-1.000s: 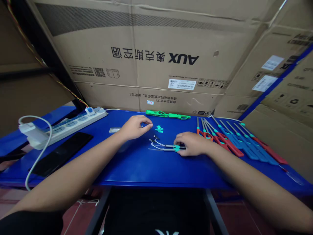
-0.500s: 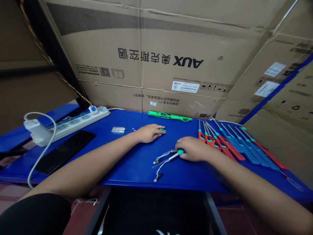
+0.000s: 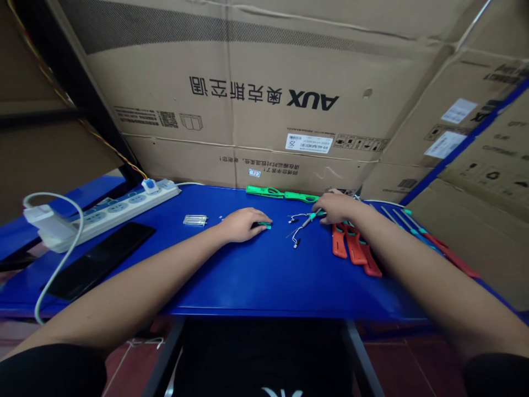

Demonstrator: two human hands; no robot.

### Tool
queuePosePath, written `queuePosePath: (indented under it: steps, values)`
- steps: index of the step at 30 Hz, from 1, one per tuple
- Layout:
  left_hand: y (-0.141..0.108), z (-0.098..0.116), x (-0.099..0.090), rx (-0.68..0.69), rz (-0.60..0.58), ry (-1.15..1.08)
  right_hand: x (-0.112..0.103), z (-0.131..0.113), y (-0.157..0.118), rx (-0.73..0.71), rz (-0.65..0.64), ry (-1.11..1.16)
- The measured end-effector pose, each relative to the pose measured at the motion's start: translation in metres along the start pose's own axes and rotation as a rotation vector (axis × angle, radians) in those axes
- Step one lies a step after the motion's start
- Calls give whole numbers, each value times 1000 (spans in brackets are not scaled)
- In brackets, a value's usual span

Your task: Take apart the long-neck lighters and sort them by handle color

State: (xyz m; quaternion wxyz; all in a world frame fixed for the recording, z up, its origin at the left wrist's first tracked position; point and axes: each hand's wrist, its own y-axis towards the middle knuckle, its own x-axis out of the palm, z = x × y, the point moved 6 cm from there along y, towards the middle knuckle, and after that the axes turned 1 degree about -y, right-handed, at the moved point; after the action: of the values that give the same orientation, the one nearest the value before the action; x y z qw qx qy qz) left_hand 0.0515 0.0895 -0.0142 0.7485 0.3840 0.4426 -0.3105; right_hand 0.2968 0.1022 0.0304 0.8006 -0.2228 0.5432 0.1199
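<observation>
My left hand [image 3: 243, 225] rests on the blue table, its fingers closed over a small teal plastic piece [image 3: 265, 225] that partly shows at the fingertips. My right hand [image 3: 336, 205] is at the back right, closed on thin metal rods with teal collars and loose white wires [image 3: 308, 219]; their ends point left and toward me. Just in front of that hand lie several red long-nosed lighters [image 3: 354, 245], whose far ends it partly covers. Two green lighter-shaped handles [image 3: 264, 191] lie end to end along the carton, left of my right hand.
Blue and red long-nosed lighters [image 3: 446, 251] lie at the right, partly behind my forearm. A small clear packet [image 3: 195, 220] and tiny bits are left of my left hand. A black phone [image 3: 101, 259] and white power strip [image 3: 124, 208] occupy the left side. A large carton [image 3: 264, 66] stands behind.
My right hand has moved back and slightly right with the wired rods, toward the far ends of the red lighters. My left hand stays nearly in place; the view has shifted slightly.
</observation>
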Motion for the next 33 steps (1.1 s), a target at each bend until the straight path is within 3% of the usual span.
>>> queuePosePath:
  steps: [6,10,16,25,29,33]
  values:
    - [-2,-2,-2,-29,10,-9,-10,-18,-7,-9,59,-71]
    - [-3,-1,-1,-40,13,-9,-15,-9,-17,86,44,-103]
    - [-3,-1,-1,-50,17,-16,-4,7,-27,164,-19,-115]
    - [-1,-1,0,-42,65,-29,7,2,0,143,14,-101]
    - [1,1,-2,-47,63,39,5,21,-1,181,47,-96]
    - [3,27,-10,-56,119,77,6,57,-51,273,83,-84]
